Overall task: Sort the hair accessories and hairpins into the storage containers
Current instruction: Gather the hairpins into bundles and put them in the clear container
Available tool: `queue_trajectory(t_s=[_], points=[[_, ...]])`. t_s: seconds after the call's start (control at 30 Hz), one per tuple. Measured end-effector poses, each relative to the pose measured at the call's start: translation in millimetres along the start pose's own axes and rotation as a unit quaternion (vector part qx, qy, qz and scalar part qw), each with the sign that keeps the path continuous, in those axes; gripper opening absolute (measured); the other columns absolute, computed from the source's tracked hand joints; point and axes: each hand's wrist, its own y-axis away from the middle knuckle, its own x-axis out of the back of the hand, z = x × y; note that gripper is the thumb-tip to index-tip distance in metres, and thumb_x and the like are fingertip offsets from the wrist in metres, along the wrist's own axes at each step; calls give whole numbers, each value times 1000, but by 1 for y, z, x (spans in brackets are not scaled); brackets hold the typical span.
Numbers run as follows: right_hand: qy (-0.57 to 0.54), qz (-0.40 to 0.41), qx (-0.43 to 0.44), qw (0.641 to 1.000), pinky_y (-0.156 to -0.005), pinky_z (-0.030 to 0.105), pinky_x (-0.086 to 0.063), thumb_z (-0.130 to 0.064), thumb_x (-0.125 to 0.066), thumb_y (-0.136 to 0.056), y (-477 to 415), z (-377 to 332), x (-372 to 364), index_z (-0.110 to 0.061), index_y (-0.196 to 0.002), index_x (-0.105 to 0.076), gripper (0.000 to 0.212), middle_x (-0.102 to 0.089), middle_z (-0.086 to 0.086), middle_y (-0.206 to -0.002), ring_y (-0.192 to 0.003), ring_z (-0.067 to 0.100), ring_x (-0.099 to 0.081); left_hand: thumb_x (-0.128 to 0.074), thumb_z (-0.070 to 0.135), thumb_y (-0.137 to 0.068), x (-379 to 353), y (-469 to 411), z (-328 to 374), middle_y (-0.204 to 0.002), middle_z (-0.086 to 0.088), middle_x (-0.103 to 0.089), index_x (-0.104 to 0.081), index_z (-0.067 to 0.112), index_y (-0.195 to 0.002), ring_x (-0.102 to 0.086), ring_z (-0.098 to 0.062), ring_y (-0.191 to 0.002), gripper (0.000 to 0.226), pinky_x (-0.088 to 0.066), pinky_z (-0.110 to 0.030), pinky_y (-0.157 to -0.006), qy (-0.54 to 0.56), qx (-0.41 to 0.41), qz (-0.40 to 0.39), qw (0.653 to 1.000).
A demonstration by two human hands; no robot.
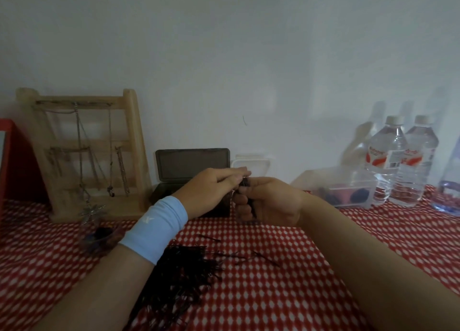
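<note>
Plain white wall [249,44] behind; red-and-white checked bench [273,293] below. We see wooden jewellery rack [124,208] at left, loose heap of black hairpins [179,276] on bench nearest us, open dark plastic box [191,161] behind hands, clear plastic container [348,181] at right. Right hand [271,201] curled round small bundle of black hairpins [245,182], held above bench; left hand [211,188] pinches bundle's top.
</note>
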Motion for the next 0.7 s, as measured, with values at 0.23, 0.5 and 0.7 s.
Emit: queue_trajectory(t_s=[0.23,0.5,0.7], points=[[-33,101,100,989,-57,25,-41,-5,-34,-105,1,-16,-8,-15,-91,-50,23,-46,-1,-68,-62,14,-41,-50,39,-97,-12,-7,9,-130,-4,-61,-60,18,-123,-59,-17,-116,35,-49,-42,-101,408,120,92,900],[134,256,255,923,-68,28,-46,-5,-35,-106,0,-24,-3,-15,-95,-53,23,-51,-1,-71,-69,17,-50,-38,37,-101,-17,-3,26,-129,-40,-51,-37,-21,-133,-50,-48,-123,66,-40,-53,-103,699,214,-48,680],[188,242,207,929,-71,27,-51,-9,-37,-107,3,-21,-1,-16,-103,-57,22,-57,-3,-70,-70,15,-58,-44,35,-97,-13,1,23,-126,-39,-54,-38,-18,-129,-54,-46,-120,62,-43,-51,-102,674,217,-47,705]])
